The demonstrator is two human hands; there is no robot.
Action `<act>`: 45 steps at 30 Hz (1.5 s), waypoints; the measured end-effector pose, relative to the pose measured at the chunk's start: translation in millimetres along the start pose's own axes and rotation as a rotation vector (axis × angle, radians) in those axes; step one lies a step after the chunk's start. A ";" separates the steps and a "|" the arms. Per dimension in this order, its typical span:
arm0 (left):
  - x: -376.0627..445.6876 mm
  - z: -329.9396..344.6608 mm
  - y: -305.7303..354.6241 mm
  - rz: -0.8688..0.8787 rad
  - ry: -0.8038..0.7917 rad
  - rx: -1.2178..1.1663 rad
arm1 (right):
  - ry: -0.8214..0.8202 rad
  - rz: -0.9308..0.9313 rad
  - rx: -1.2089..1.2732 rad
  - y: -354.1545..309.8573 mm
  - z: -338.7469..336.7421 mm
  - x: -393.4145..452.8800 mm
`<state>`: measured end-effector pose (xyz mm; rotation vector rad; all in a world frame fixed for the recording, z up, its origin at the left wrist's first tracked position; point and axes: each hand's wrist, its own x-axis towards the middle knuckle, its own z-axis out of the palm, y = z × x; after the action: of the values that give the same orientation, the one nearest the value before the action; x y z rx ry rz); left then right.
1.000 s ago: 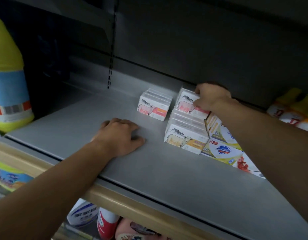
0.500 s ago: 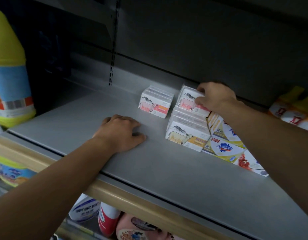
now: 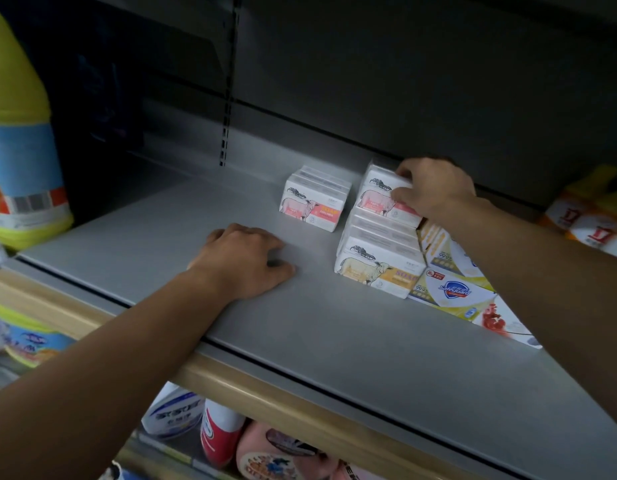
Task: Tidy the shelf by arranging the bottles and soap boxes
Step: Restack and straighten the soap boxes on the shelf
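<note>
Right hand (image 3: 433, 190) grips white pink-cow soap box (image 3: 378, 199); left hand (image 3: 244, 261) rests loosely curled on shelf (image 3: 161, 233).

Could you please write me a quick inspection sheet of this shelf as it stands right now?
Surface: grey shelf, wooden front edge.
Job's things: pink soap pack standing alone; second pink pack stacked on the yellow soap pack; Safeguard boxes lying to its right; big yellow bottle far left; small bottles far right.
Clutter: nothing seen.
Grippers: left hand rests on the shelf, fingers curled, holding nothing; right hand grips the second pink pack.
Cables: nothing seen.
Surroundings: dark back panel; more products on the shelf below.
</note>
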<state>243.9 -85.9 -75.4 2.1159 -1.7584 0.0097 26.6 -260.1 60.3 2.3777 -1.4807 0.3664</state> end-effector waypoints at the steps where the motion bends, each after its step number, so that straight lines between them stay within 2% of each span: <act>1: 0.4 0.3 -0.2 0.000 -0.002 0.002 | -0.011 -0.002 -0.005 -2.6 -2.7 0.2; 3: 0.3 0.6 -0.6 0.003 -0.005 0.003 | 0.026 -0.033 0.027 -14.2 -9.3 1.9; 6: -1.2 -1.1 0.2 0.000 -0.013 -0.006 | 0.109 -0.206 0.191 -50.4 -11.4 7.0; 8: -2.1 -2.6 1.0 0.006 -0.011 -0.017 | 0.037 -0.305 0.223 -78.1 -3.1 9.9; 11: -3.2 -4.3 1.0 0.012 -0.007 -0.030 | -0.127 -0.270 0.072 -103.3 21.2 18.2; 13: -3.0 -4.7 1.1 0.002 0.006 -0.033 | -0.169 -0.219 -0.036 -110.6 36.7 25.3; 18: -2.1 -3.4 0.5 -0.007 0.008 -0.049 | -0.186 -0.114 -0.130 -126.6 53.6 36.0; 24: 0.6 -1.4 -0.5 -0.045 0.034 -0.061 | -0.114 -0.193 -0.019 -129.6 35.4 17.6; 26: -0.5 -4.6 -0.3 -0.101 0.092 -0.219 | -0.032 -0.236 0.066 -129.7 19.6 1.8; 29: -5.1 -18.1 1.9 -0.144 0.267 -0.658 | 0.053 -0.285 0.229 -126.1 -7.4 -30.1; 32: -13.8 -35.4 8.5 0.000 0.320 -1.031 | 0.021 -0.343 0.354 -117.1 -26.7 -68.4; 35: -28.4 -47.0 22.4 0.083 0.232 -1.154 | -0.075 -0.317 0.509 -100.1 -29.3 -106.6; 37: -40.3 -45.6 36.4 0.086 0.186 -1.219 | -0.061 -0.248 0.645 -83.5 -25.7 -135.0; 39: -50.8 -39.4 51.7 -0.021 0.128 -1.344 | -0.039 -0.208 0.748 -65.3 -18.3 -165.2; 42: -63.3 -29.6 74.7 -0.279 -0.003 -1.523 | -0.091 -0.204 0.912 -39.8 0.6 -209.2; 45: -70.7 -22.1 87.6 -0.287 -0.101 -1.502 | -0.097 -0.132 1.152 -23.6 16.8 -235.7</act>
<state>151.1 -24.7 -47.3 1.1320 -0.8376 -1.1094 -52.9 -63.7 -46.8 3.3258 -1.2937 1.3848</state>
